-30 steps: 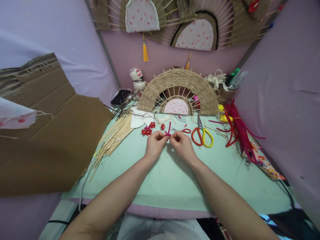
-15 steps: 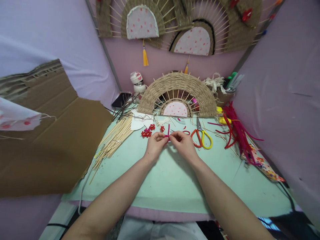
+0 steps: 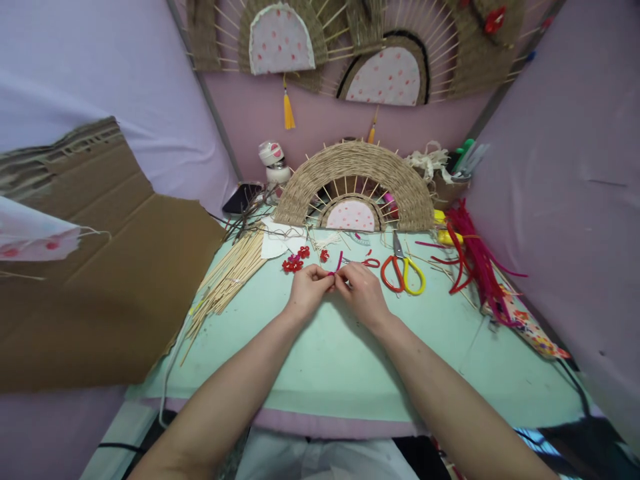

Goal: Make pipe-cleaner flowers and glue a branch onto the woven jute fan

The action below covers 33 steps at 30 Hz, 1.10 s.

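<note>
Fingertips of my left hand (image 3: 309,291) and my right hand (image 3: 361,291) meet over the middle of the table, both closed in a pinch. Between them is a magenta pipe cleaner (image 3: 340,260), one end sticking up beyond the fingers; the pinched part is mostly hidden. Just left of my left hand lie small red flowers (image 3: 293,265), with a single red flower (image 3: 325,255) further back. Large scissors (image 3: 406,273) with one red and one yellow handle rest to the right of my right hand. A smaller red-handled tool (image 3: 370,263) lies behind that hand.
A woven half-round fan (image 3: 357,160) stands at the back. Thin sticks (image 3: 227,287) and a big cardboard piece (image 3: 150,280) are on the left. A bundle of magenta pipe cleaners (image 3: 477,267) lies on the right, near a pen holder (image 3: 447,190). Similar fans hang above.
The pipe cleaner's free end leans more to the right. My right hand has turned and shifted slightly left, closer to my left hand. The view has tilted slightly.
</note>
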Motion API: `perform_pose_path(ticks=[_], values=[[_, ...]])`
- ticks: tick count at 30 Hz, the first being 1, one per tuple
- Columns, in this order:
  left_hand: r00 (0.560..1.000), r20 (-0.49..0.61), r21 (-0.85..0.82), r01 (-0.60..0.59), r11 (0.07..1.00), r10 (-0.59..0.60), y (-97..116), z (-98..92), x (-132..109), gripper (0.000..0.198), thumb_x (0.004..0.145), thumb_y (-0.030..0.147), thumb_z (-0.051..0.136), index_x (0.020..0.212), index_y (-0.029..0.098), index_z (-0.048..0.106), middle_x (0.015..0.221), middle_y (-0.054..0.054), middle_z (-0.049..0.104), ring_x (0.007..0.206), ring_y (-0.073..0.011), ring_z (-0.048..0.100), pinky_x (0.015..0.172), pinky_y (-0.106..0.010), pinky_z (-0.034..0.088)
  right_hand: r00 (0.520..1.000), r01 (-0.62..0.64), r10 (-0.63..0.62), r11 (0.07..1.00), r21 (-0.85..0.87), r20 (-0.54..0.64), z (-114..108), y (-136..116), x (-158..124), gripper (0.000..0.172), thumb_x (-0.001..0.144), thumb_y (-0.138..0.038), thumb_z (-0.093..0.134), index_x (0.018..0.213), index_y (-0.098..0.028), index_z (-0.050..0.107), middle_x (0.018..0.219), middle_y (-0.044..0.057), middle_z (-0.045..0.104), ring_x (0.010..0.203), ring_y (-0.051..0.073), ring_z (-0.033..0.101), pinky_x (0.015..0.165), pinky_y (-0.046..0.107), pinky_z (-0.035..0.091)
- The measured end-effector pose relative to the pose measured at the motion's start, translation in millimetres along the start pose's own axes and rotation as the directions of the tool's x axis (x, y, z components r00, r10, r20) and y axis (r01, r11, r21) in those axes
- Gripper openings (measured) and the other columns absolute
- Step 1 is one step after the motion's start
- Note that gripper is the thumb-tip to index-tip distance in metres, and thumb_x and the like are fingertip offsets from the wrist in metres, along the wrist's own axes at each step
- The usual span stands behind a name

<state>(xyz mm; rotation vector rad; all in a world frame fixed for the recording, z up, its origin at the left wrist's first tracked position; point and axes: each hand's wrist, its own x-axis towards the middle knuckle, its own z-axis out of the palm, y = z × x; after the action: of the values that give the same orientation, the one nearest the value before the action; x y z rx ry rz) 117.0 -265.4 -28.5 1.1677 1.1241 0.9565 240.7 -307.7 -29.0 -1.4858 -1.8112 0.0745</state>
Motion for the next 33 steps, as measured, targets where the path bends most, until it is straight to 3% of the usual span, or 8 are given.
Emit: perform_pose_path(ticks=[2,5,10,15,27,33], values=[[1.000,0.011,-0.064,0.024,0.998,-0.023,1,0.1,1,0.013,0.056,0.015,0.066,0.056,0.015,0.053,0.047,0.002,0.057,0.046,-0.0080,0.051,0.049,-0.019,0.039,0.999,-0.030,0.030,0.998,0.046,0.019,1,1,1,0.021,0.088,-0.024,0.046,0.070,-0.020,0.054,0.069,0.004,0.057,0.071,0.017,0.051,0.065,0.028,0.037],[0.997,0.031,-0.151,0.081,0.985,-0.077,0,-0.4,5,0.020,0.055,0.016,0.072,0.060,0.015,0.053,0.051,0.001,0.060,0.048,-0.0092,0.056,0.051,-0.021,0.044,0.985,-0.172,0.168,0.971,0.169,0.035,1,5,5,0.020,0.088,-0.027,0.046,0.074,-0.019,0.059,0.074,0.004,0.061,0.072,0.017,0.054,0.067,0.027,0.039],[0.991,0.013,-0.262,0.132,0.956,-0.133,4,-2.2,9,0.024,0.061,0.020,0.074,0.077,0.014,0.059,0.065,-0.005,0.068,0.062,-0.0140,0.066,0.064,-0.027,0.053,0.918,-0.386,0.394,0.871,0.303,0.037,-6,10,10,0.030,0.087,-0.038,0.043,0.077,-0.018,0.063,0.071,0.004,0.064,0.067,0.016,0.055,0.064,0.027,0.040],[0.995,0.000,-0.264,0.097,0.960,-0.101,7,-3.4,7,0.018,0.064,0.020,0.071,0.078,0.013,0.061,0.069,-0.005,0.068,0.065,-0.0136,0.066,0.066,-0.026,0.053,0.921,-0.382,0.384,0.858,0.343,0.065,-2,4,8,0.023,0.078,-0.039,0.054,0.069,-0.018,0.061,0.061,0.000,0.059,0.057,0.014,0.051,0.057,0.025,0.039],[0.986,-0.015,-0.015,-0.165,0.986,0.164,-13,-6.5,15,0.015,0.062,0.025,0.069,0.071,0.014,0.064,0.065,-0.002,0.065,0.063,-0.0123,0.060,0.063,-0.023,0.046,0.907,-0.406,0.418,0.830,0.382,0.055,8,5,5,0.018,0.072,-0.032,0.056,0.069,-0.017,0.064,0.062,0.001,0.063,0.056,0.014,0.055,0.054,0.024,0.041],[0.990,-0.012,-0.025,-0.141,0.990,0.141,-12,-6.1,11,0.019,0.058,0.024,0.072,0.071,0.014,0.062,0.060,-0.001,0.064,0.056,-0.0124,0.058,0.059,-0.023,0.044,0.920,-0.378,0.390,0.857,0.349,0.039,13,7,4,0.022,0.075,-0.031,0.052,0.073,-0.016,0.067,0.065,0.002,0.067,0.060,0.015,0.059,0.057,0.024,0.043]])
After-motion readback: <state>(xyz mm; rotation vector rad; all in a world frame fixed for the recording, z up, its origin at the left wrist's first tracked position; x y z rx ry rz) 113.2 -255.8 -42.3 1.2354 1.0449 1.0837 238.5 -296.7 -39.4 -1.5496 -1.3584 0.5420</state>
